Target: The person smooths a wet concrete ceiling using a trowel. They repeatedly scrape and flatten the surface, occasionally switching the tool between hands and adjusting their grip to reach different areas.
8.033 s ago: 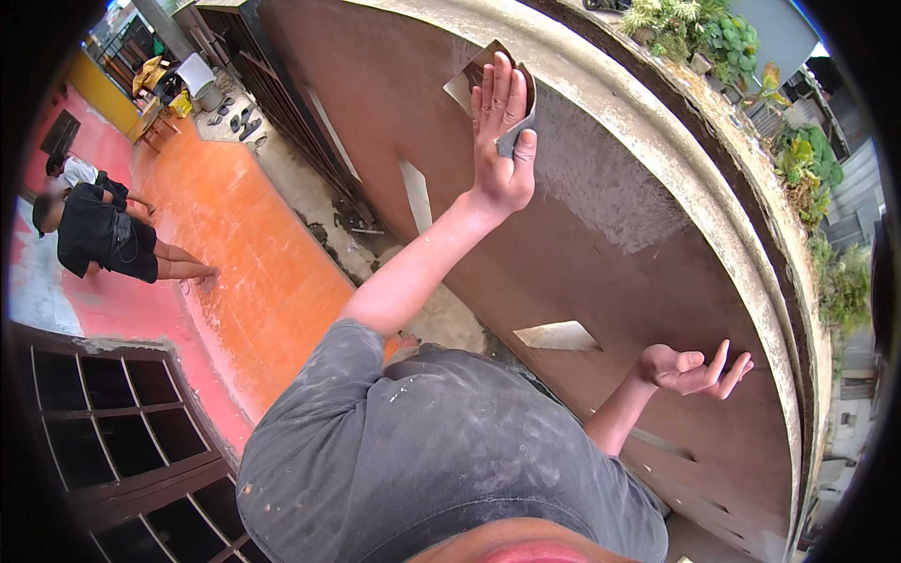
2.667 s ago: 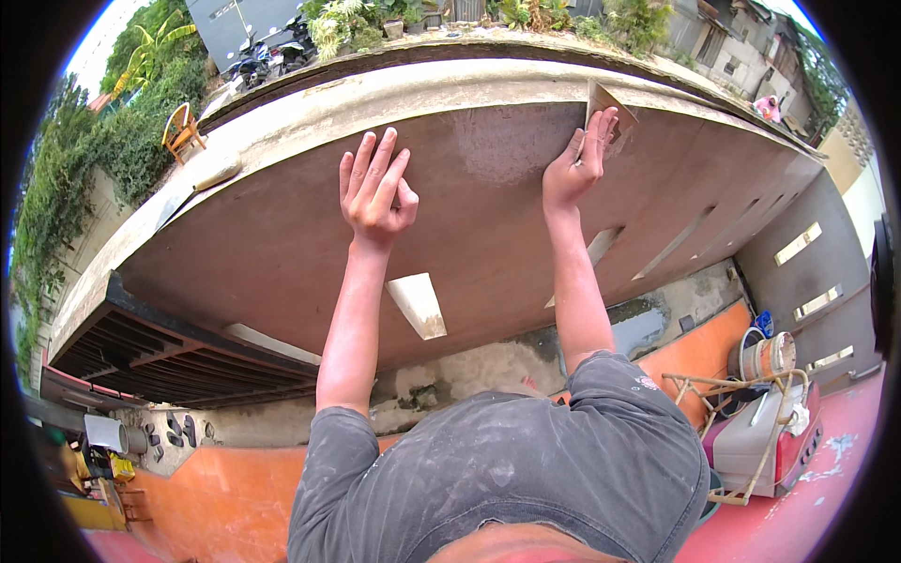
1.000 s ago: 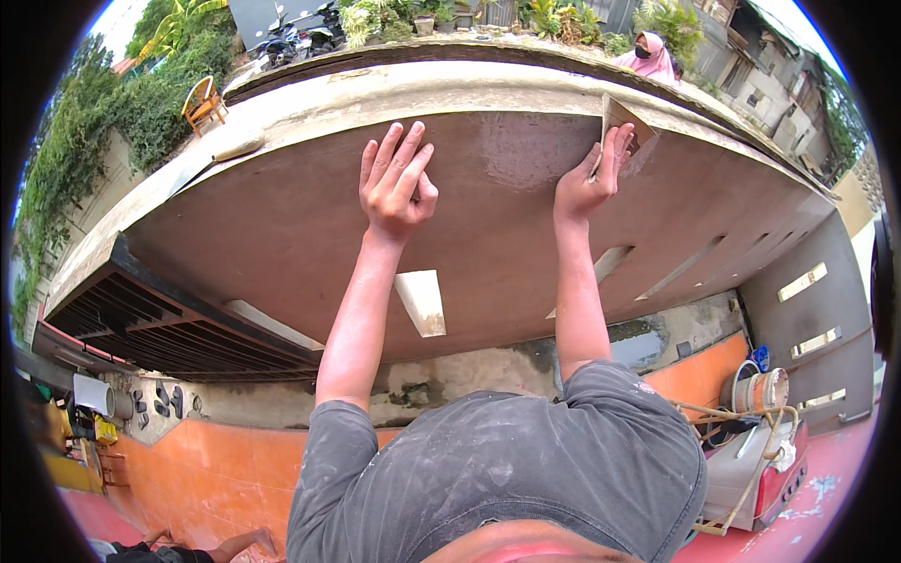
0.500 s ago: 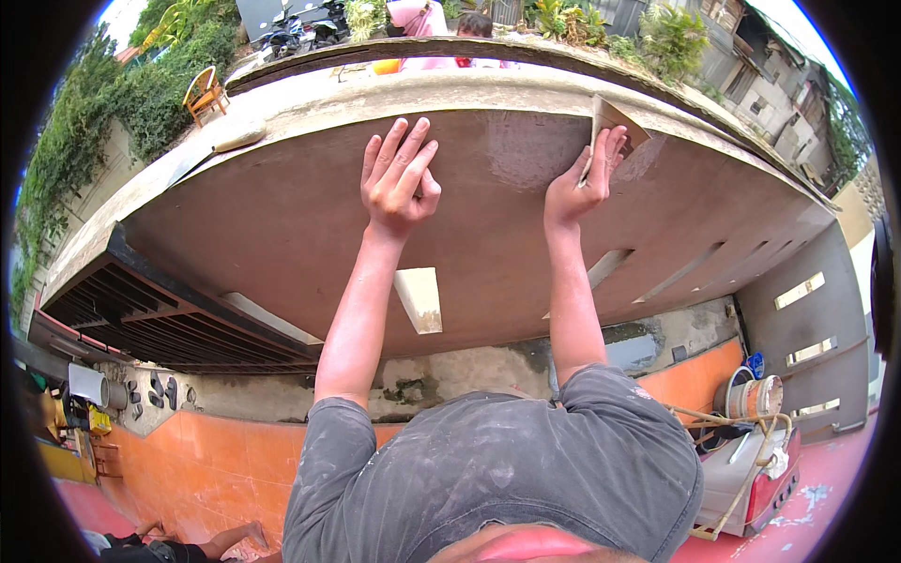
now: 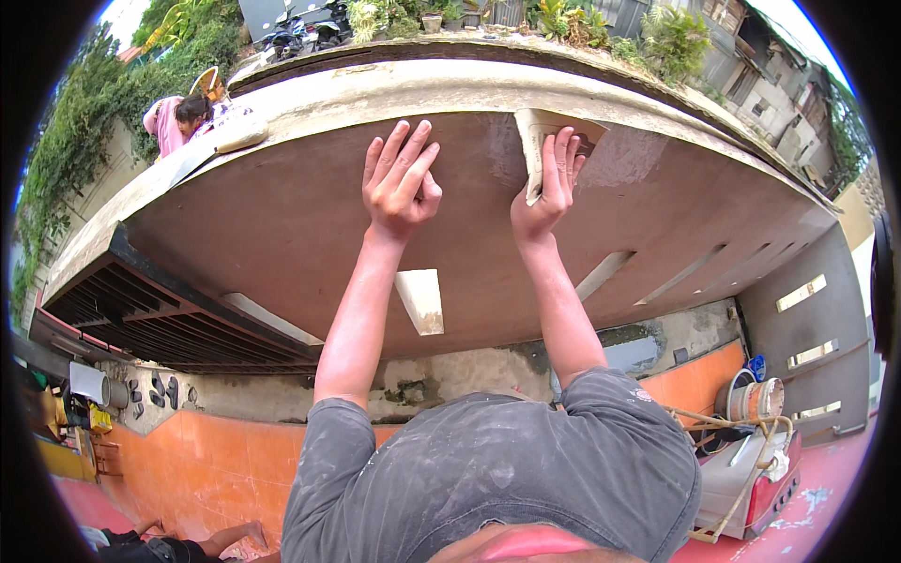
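Observation:
My left hand (image 5: 399,188) rests with fingers spread near the upper edge of a brown plastered wall (image 5: 450,235), just below its pale ledge (image 5: 450,84). To its right, my right hand (image 5: 547,188) holds a bent, light-backed sheet, apparently sandpaper (image 5: 530,136), against the wall, fingers stretched over it and thumb behind it. A paler rubbed patch (image 5: 633,159) shows beside that sheet. A flat tool with a light handle (image 5: 242,138) lies on the ledge to the left.
Dark metal slats (image 5: 178,328) at left; grey slotted wall (image 5: 802,319) at right. Silver-and-red case (image 5: 746,488) with a rope-like frame, buckets (image 5: 755,399), sandals (image 5: 160,389). A person (image 5: 216,540) at lower left; two people (image 5: 178,127) beyond the ledge; motorbikes (image 5: 291,38), plants behind.
My right hand has moved left with the sheet since half a second ago. My left hand stays about put. The people beyond the ledge have moved leftward.

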`<state>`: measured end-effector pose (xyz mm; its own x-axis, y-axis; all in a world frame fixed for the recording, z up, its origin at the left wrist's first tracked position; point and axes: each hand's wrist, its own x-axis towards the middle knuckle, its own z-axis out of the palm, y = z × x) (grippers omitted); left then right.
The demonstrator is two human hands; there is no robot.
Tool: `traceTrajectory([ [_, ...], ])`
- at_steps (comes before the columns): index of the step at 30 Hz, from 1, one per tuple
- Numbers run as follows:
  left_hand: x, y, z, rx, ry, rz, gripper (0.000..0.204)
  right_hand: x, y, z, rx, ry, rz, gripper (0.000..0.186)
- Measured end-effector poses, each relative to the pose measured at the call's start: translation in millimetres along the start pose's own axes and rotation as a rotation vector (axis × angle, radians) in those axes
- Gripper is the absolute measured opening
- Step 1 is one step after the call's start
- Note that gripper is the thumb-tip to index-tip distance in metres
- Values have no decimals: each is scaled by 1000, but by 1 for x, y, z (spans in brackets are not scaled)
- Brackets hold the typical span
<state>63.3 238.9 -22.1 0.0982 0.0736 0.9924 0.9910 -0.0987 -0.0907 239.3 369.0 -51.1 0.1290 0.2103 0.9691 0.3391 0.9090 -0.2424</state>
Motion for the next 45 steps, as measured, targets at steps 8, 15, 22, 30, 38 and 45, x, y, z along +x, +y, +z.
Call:
traceTrajectory([
  [8,2,0,-5,20,1,-8,30,37,63,-38,-157,194,95,43],
  [15,1,1,-3,20,-10,-9,31,2,-12,2,29,-89,-93,38],
  [22,2,-1,-4,6,14,-6,31,43,55,-28,-93,206,108,44],
  [30,1,0,-6,4,-6,-10,34,0,-16,4,60,-243,-231,40],
  [38,2,0,-3,7,16,1,31,35,44,-15,-185,249,127,45],
  [45,1,-2,-10,-1,1,-8,31,0,-8,-6,4,-216,-197,42],
])
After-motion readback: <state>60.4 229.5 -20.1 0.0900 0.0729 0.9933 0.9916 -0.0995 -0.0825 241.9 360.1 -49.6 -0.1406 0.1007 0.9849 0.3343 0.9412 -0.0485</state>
